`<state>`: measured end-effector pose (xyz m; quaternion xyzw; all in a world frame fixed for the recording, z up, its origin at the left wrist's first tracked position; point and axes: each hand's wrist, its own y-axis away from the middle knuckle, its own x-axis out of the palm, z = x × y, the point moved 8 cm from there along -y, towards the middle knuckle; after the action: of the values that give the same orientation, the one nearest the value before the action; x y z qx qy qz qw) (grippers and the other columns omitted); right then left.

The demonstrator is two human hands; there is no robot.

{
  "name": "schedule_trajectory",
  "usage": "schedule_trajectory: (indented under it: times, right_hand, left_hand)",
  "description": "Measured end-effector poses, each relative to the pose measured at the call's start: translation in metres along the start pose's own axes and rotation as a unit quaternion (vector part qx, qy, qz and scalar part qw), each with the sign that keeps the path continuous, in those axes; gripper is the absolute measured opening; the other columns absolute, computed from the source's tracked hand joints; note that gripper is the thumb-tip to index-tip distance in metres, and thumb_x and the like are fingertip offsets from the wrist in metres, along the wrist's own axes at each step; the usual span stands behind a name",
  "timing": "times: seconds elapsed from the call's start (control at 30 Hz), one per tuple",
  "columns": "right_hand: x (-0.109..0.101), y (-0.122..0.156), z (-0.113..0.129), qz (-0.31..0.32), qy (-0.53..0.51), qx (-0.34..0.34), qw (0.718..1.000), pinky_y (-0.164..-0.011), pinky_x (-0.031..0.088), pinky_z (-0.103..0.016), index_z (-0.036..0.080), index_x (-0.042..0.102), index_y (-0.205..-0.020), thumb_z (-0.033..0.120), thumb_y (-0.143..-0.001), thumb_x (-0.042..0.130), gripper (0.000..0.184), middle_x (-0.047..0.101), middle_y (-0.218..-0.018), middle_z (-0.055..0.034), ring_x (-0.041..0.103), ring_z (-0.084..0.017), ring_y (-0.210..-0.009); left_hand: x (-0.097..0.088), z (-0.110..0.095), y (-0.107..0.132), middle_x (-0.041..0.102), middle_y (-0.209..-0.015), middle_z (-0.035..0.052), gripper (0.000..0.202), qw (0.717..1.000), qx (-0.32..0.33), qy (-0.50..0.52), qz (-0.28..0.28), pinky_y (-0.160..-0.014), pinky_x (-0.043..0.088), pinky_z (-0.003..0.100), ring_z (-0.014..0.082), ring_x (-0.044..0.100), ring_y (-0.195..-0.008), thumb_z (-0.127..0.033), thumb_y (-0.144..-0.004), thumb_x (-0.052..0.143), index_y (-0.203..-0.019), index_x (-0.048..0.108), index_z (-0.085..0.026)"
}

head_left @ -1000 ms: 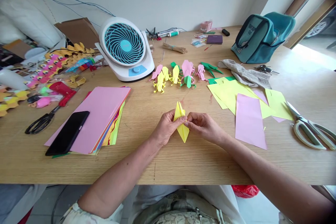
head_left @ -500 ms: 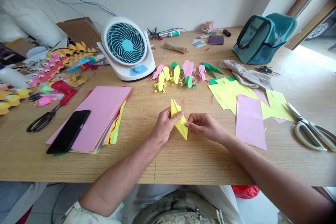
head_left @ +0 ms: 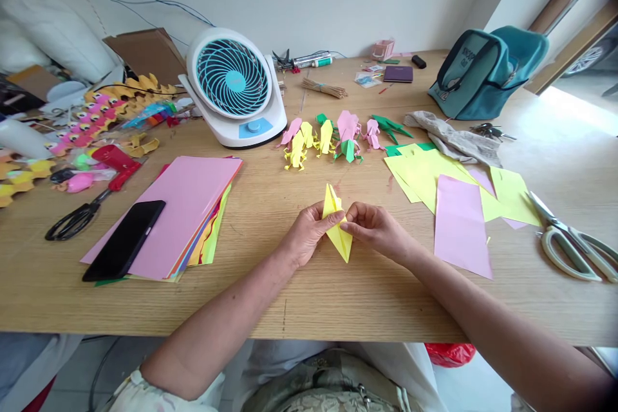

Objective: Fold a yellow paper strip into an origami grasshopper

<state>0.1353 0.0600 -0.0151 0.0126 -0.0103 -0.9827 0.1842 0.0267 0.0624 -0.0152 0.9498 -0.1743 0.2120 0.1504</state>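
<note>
A folded piece of yellow paper (head_left: 342, 245), long and pointed at both ends, is held over the near middle of the wooden table. My left hand (head_left: 309, 232) grips it from the left, thumb lying across its front. The thumb and fingers of my right hand (head_left: 371, 225) pinch its right edge close to the middle. Beyond my hands stands a group of folded paper figures, among them a yellow figure (head_left: 295, 154), a pink figure (head_left: 347, 123) and a green figure (head_left: 347, 150).
On the left a black phone (head_left: 124, 241) lies on stacked coloured paper (head_left: 193, 206), near a red-handled tool (head_left: 118, 170). A white fan (head_left: 277, 109) stands behind. To the right are yellow sheets (head_left: 425, 170), a pink sheet (head_left: 461, 225), scissors (head_left: 570, 238), a cloth (head_left: 449, 135) and a teal bag (head_left: 483, 77).
Both hands have shifted the yellow paper slightly to the right and nearer to me. My right thumb and fingers now sit closer to my left thumb, still pinching the paper's edge.
</note>
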Motion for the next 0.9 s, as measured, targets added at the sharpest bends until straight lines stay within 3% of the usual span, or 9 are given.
schedule_trajectory:
  times: [0.13,0.27,0.47,0.73,0.9]
  right_hand:
    - [-0.006,0.0,-0.001,-0.035,-0.056,0.019,0.998,-0.054,0.035,-0.026,0.02,0.052,-0.073,0.059,-0.072,0.077,0.046,0.052,-0.063,0.0039,0.044,-0.01,-0.057]
    - [-0.009,0.002,-0.002,-0.059,-0.082,0.028,0.995,-0.058,0.04,-0.026,0.021,0.051,-0.073,0.06,-0.068,0.079,0.049,0.055,-0.064,0.0031,0.049,-0.011,-0.059]
    - [0.001,0.001,-0.002,-0.026,-0.059,0.025,0.998,-0.057,0.039,-0.026,0.02,0.054,-0.077,0.062,-0.072,0.075,0.047,0.057,-0.067,0.0018,0.049,-0.011,-0.06]
    - [-0.002,0.002,0.004,-0.034,-0.074,0.018,0.997,-0.058,0.036,-0.026,0.02,0.058,-0.08,0.054,-0.071,0.079,0.042,0.056,-0.068,0.0029,0.046,-0.011,-0.061]
    - [-0.017,0.003,0.009,-0.039,-0.035,0.021,0.998,-0.059,0.035,-0.026,0.018,0.063,-0.082,0.056,-0.078,0.071,0.039,0.059,-0.072,0.0005,0.048,-0.012,-0.065]
  left_hand:
    - [0.008,-0.004,0.0,0.065,-0.081,-0.0003,0.043,0.999,0.004,0.021,0.049,-0.071,0.046,0.025,0.0114,0.058,-0.072,-0.044,-0.069,0.085,-0.094,0.066,-0.016]
    - [-0.001,-0.002,-0.001,0.065,-0.08,-0.0001,0.041,0.999,0.021,-0.025,0.004,-0.073,0.046,0.025,0.0126,0.058,-0.074,-0.043,-0.066,0.086,-0.088,0.067,-0.015]
    - [-0.011,-0.011,-0.002,0.059,-0.072,-0.0029,0.034,0.988,0.093,-0.109,-0.049,-0.068,0.041,0.022,0.0098,0.051,-0.069,-0.042,-0.07,0.082,-0.073,0.061,-0.015]
    - [-0.006,-0.013,0.001,0.055,-0.069,-0.0038,0.032,0.987,0.098,-0.124,-0.039,-0.065,0.038,0.021,0.009,0.047,-0.066,-0.039,-0.072,0.079,-0.071,0.058,-0.015]
    - [-0.001,-0.018,0.004,0.06,-0.079,0.0003,0.028,0.979,0.11,-0.17,-0.007,-0.063,0.042,0.023,0.0121,0.053,-0.071,-0.042,-0.083,0.07,-0.085,0.059,-0.016]
